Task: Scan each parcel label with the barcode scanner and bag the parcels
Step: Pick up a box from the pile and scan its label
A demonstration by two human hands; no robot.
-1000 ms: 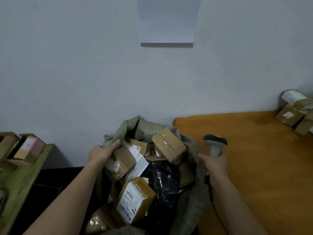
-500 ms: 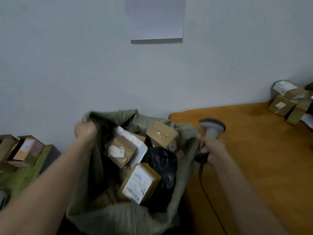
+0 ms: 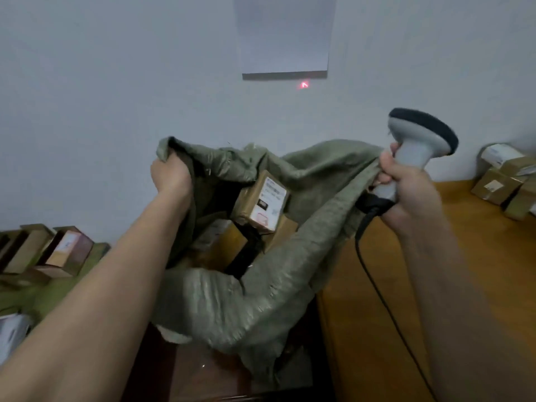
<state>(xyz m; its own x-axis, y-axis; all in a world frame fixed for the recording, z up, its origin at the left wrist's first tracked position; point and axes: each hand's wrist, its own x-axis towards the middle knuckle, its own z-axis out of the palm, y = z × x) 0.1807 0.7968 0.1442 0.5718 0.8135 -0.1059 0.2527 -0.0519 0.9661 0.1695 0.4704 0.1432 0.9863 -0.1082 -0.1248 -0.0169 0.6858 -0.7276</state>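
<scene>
A green woven sack [image 3: 261,291] hangs open between my hands, lifted off the floor. My left hand [image 3: 171,177] grips its left rim. My right hand [image 3: 406,184] holds the grey barcode scanner [image 3: 417,146] by its handle and also pinches the sack's right rim. The scanner's black cable [image 3: 374,280] trails down over the table. Inside the sack lie several cardboard parcels; the top one [image 3: 262,203] shows a white label. A red laser spot [image 3: 303,85] from the scanner falls on the wall.
An orange wooden table [image 3: 478,271] stands at the right with several labelled parcels [image 3: 504,181] at its far corner. A green surface [image 3: 58,285] at the left carries more boxes [image 3: 66,250]. A white sheet [image 3: 284,36] hangs on the wall.
Both hands rose with the sack's rim, pulling the mouth up and wide. The parcels sank deeper inside. The scanner came up higher and its red spot now shows on the wall.
</scene>
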